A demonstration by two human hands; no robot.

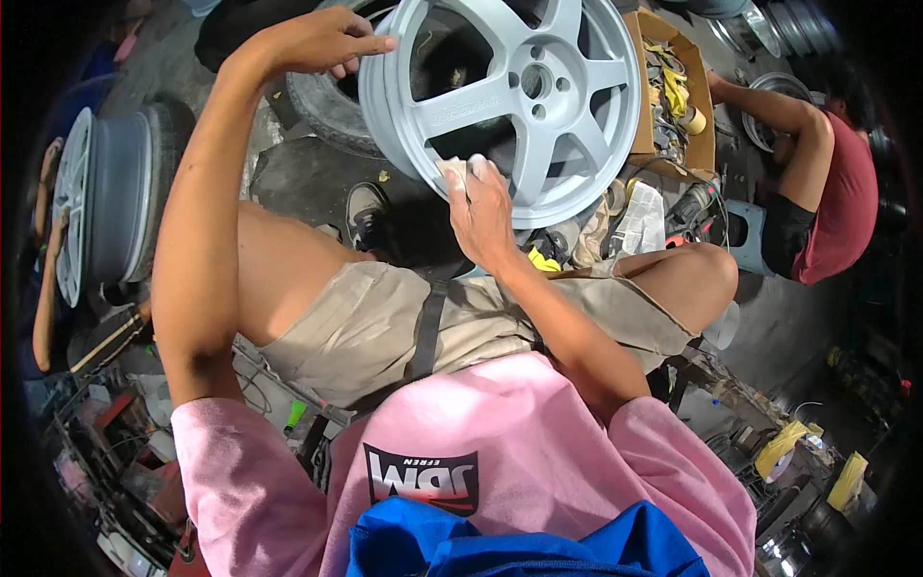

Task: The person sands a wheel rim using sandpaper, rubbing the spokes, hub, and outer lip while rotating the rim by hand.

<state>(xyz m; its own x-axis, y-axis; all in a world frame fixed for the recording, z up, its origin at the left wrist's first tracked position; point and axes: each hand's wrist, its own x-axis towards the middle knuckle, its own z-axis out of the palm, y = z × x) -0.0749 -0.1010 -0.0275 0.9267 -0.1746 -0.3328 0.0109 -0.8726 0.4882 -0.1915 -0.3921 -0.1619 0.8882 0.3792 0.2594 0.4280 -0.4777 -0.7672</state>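
Note:
A light grey wheel rim (460,108) with wide spokes stands tilted before me at the top centre. My left hand (327,40) is at the rim's upper left edge, its index finger stretched out towards the outer lip; the other fingers curl partly behind, and nothing shows in them. Close to the rim's lower lip, my right hand (481,207) pinches a small pale sanding pad (452,173) between thumb and fingers. Whether the pad touches the metal is hard to tell.
Behind the rim lies a tire (332,111). A cardboard box (707,72) of tapes and tools stands at its right, with a power tool (692,205) below. Another person (838,202) sits at the right; another wheel (120,197) and a person's arms are at the left.

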